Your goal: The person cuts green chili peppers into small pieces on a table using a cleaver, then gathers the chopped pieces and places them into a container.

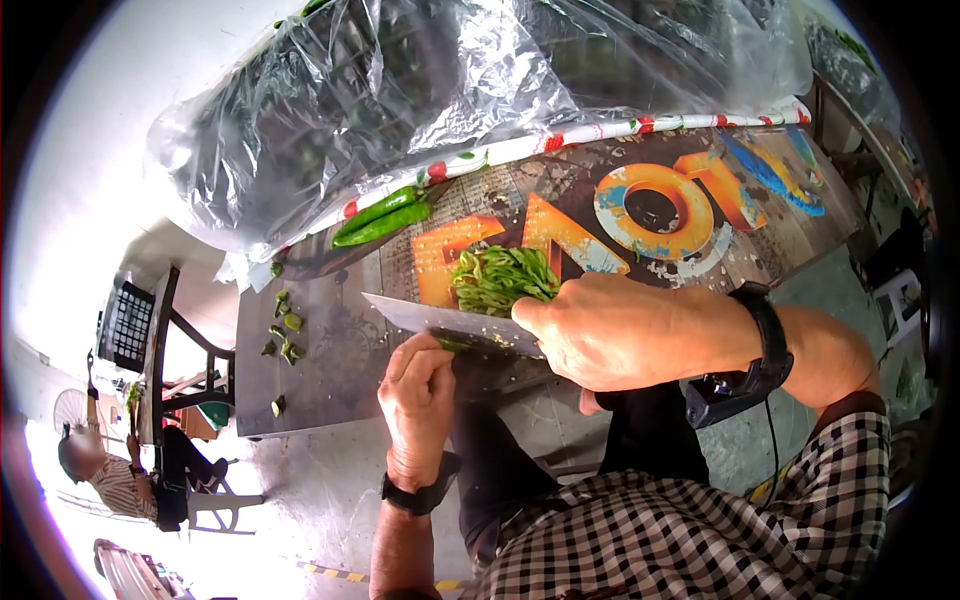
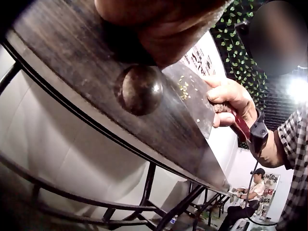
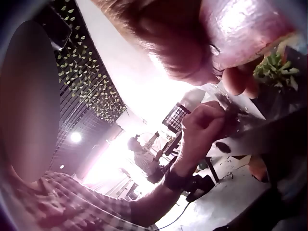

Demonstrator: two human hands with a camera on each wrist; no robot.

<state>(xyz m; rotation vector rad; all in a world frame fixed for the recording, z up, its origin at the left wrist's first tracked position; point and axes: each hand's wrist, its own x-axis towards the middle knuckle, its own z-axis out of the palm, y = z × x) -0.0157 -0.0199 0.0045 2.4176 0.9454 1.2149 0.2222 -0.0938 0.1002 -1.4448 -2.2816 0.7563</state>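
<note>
My right hand grips the handle of a wide-bladed kitchen knife; the dark red handle shows in the left wrist view. Its blade stretches left across the table, over the near edge of a heap of sliced green pepper. Just on the near side of the blade, the curled fingers of my left hand pinch a bit of green pepper, mostly hidden by fingers and blade. Small cut bits stick to the blade's face.
Two whole green peppers lie at the table's far side. Several cut-off stem ends are scattered at the left of the table. Clear plastic sheeting covers a bulky stack behind. A seated person is farther left.
</note>
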